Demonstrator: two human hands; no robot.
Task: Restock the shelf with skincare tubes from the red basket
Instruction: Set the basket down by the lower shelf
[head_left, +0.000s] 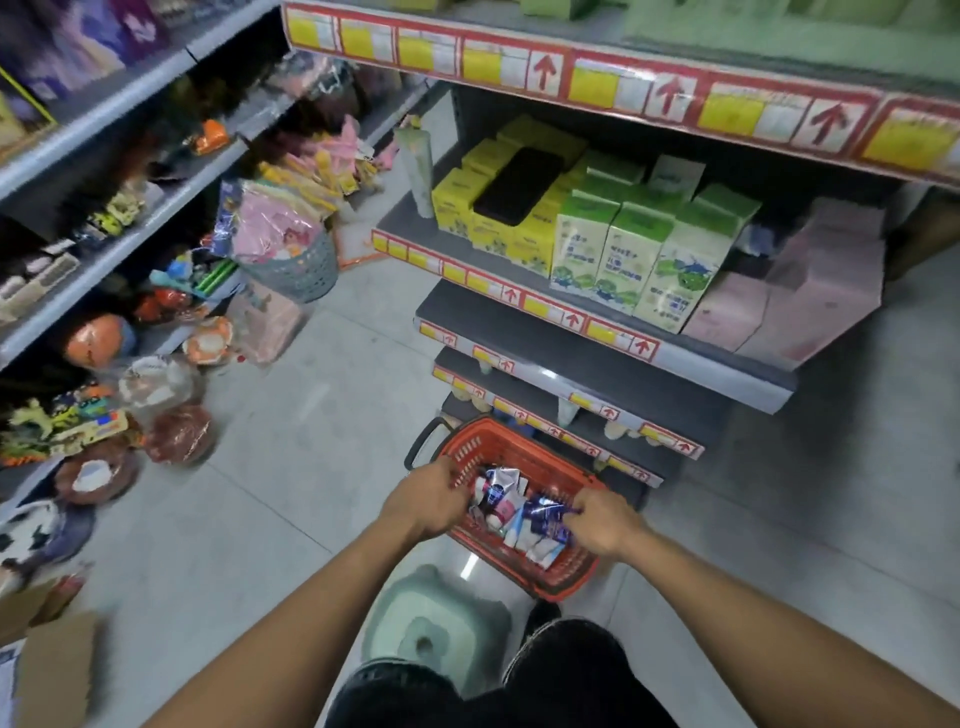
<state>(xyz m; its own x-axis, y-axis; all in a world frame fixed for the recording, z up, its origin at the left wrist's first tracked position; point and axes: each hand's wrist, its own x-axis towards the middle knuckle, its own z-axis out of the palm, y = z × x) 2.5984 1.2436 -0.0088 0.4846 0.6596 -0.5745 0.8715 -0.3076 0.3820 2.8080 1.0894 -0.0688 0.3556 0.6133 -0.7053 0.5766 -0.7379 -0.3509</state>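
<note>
A red plastic shopping basket (545, 574) is sitting on the floor, just in front of the bottom tiers of the grey metal shelf unit (613, 376) that is rising on the right. Blue-and-white skincare tubes (524, 512) are lying heaped inside it. The left hand (428, 501) is reaching in over its left rim, and the right hand (605, 522) is reaching in from the right, both among the tubes. A pale green plastic stool (431, 618) is standing just behind the basket, nearer the person. On an upper tier, a black flat phone (519, 186) is lying on yellow cardboard boxes (462, 208), with green-and-white cartons (623, 260) standing to their right. Across the aisle, to the left, a grey perforated bin (296, 273) is standing on the floor.
</note>
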